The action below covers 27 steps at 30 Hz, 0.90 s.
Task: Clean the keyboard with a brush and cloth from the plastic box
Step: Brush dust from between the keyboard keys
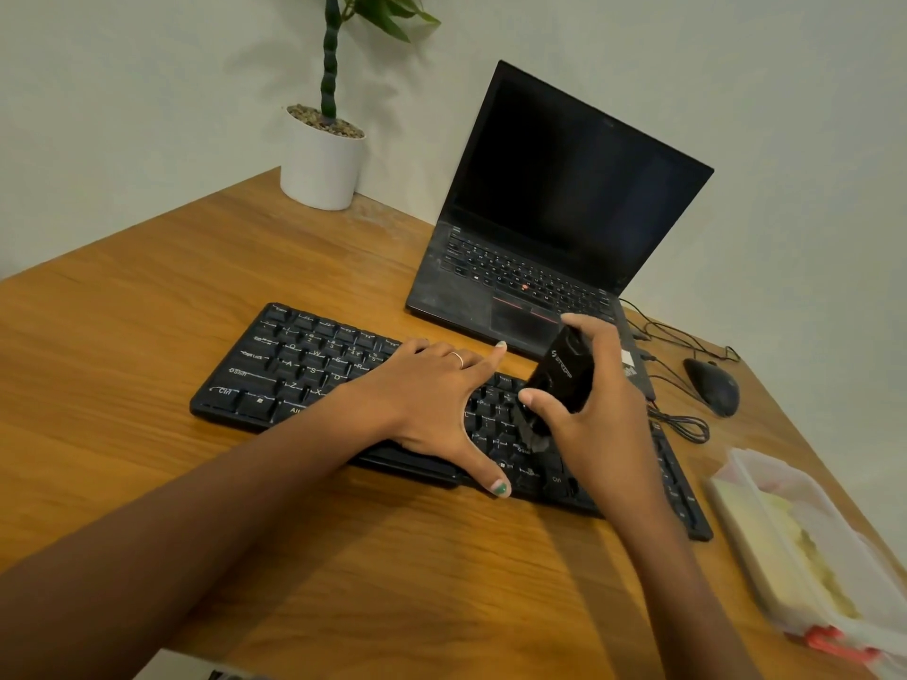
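Observation:
A black keyboard [304, 365] lies slantwise across the wooden desk. My left hand [432, 409] lies flat on its middle keys, fingers spread and straight. My right hand [599, 414] grips a black brush [564, 375] by its body, thumb on the near side. The brush's dark bristle end [535, 436] points down onto the keys at the keyboard's right half. The clear plastic box [765, 542] stands at the right edge of the desk, with a pale yellow cloth [814, 566] inside.
An open black laptop [554, 213] stands behind the keyboard. A black mouse [714, 385] and loose cables [682, 424] lie to its right. A potted plant in a white pot [321, 164] stands at the back corner. The desk edge runs close along the box.

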### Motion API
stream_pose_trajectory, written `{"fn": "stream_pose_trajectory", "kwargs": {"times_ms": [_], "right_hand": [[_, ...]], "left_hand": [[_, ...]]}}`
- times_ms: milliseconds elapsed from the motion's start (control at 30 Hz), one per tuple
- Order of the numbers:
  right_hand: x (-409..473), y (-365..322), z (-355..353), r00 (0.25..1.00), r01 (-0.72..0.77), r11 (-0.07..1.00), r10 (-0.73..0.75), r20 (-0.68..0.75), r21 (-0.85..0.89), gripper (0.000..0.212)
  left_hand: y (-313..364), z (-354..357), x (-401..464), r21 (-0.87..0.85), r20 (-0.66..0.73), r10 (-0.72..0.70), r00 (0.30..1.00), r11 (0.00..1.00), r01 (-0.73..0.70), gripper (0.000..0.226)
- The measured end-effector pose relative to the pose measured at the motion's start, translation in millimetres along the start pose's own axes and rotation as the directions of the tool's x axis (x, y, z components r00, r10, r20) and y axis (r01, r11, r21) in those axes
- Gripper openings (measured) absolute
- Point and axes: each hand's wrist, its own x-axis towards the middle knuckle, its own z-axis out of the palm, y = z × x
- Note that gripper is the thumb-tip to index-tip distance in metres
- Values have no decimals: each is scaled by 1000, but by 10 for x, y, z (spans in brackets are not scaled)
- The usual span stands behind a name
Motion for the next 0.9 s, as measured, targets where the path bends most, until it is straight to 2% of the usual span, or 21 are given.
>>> {"fn": "stream_pose_trajectory", "kwargs": {"times_ms": [100, 233, 333, 433, 567, 700, 800, 833, 900], "right_hand": [[-17, 36, 13, 997, -48, 996, 52, -59, 72, 70], [13, 26, -176, 990, -85, 996, 83, 118, 11, 70], [25, 2, 5, 1000, -3, 1000, 3, 7, 16, 70], [49, 25, 62, 996, -38, 997, 44, -80, 68, 68], [128, 41, -121, 991, -86, 996, 86, 100, -7, 68], [214, 62, 106, 997, 3, 1000, -5, -77, -23, 69], [276, 103, 211, 987, -8, 998, 16, -159, 55, 70], [298, 104, 174, 987, -33, 998, 42, -153, 60, 69], [339, 100, 48, 996, -85, 996, 85, -26, 15, 69]], "left_hand": [[-7, -1, 5, -1, -5, -7, 1000, 1000, 7, 134], [-8, 6, 2, -2, 1, -2, 1000, 1000, 2, 136], [2, 8, 9, 6, -3, 3, 1000, 1000, -3, 136], [-13, 7, 12, 11, -8, -8, 1000, 1000, 8, 135], [-26, 17, 14, 7, -2, -10, 1000, 1000, 10, 136], [-13, 14, 22, 11, -3, -5, 1000, 1000, 5, 136], [-19, 13, 17, 6, -1, -6, 1000, 1000, 6, 136], [-17, 11, 17, 5, 1, -6, 1000, 1000, 6, 136], [-17, 8, 14, 15, -2, -8, 1000, 1000, 8, 136]]}}
